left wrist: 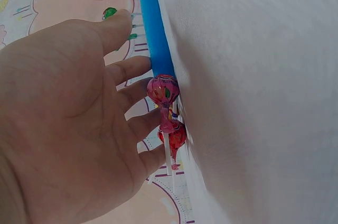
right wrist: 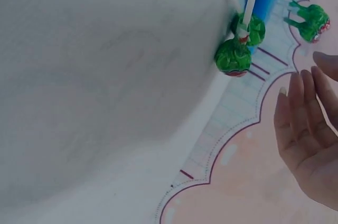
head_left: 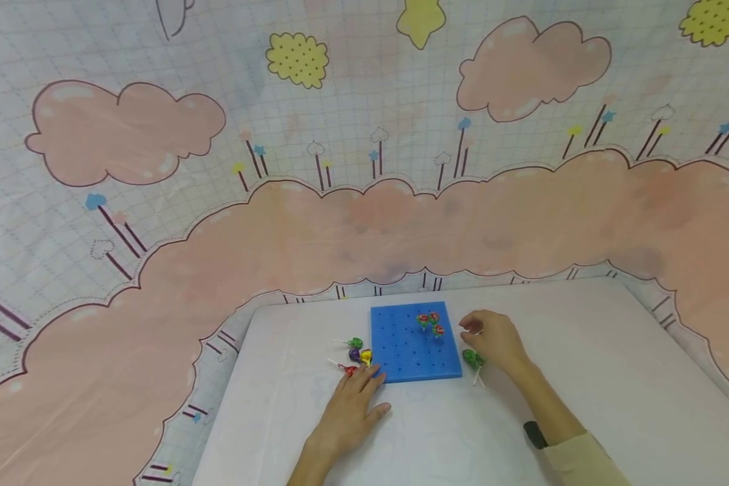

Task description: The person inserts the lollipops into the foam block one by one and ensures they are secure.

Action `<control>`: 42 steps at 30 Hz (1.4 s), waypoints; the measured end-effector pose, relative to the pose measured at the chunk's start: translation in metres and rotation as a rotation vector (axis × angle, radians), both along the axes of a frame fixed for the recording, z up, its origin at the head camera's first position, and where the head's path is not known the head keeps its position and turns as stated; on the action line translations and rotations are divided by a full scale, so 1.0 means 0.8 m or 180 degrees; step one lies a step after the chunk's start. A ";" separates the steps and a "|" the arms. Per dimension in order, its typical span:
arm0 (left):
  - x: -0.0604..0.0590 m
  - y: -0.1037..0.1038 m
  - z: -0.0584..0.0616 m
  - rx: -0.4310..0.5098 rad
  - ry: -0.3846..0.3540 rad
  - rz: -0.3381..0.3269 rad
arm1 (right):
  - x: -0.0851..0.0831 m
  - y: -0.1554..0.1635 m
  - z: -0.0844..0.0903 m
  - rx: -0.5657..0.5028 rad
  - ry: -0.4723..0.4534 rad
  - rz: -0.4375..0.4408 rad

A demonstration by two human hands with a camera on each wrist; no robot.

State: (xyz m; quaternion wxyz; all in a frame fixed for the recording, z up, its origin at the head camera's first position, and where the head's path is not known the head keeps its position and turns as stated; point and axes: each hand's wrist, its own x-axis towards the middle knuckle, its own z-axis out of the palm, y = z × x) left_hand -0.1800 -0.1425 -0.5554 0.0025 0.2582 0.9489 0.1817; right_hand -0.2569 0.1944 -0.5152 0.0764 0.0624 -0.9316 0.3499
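Two hands beside a blue pegboard (head_left: 416,342) on a white worktop (head_left: 583,378).
Head view: the left hand (head_left: 351,412) lies flat, fingers straight, loose lollipops (head_left: 357,355) just beyond them; the right hand (head_left: 497,341) hovers, fingers relaxed, green lollipops (head_left: 472,358) under it.
Left wrist: fingers (left wrist: 134,68) apart, near a pink lollipop (left wrist: 162,90).
Right wrist: straight fingers (right wrist: 301,102), empty.

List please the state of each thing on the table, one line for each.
Blue pegboard: lies flat, three lollipops stand in it.
Loose lollipops: lie at its left edge.
Green lollipops: lie at its right edge.
Left hand: open, flat by the loose lollipops.
Right hand: open, holds nothing.
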 end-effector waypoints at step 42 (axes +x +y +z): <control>-0.001 0.002 0.005 -0.0110 -0.0182 0.0070 | 0.014 0.027 -0.021 0.0227 -0.1034 -0.0007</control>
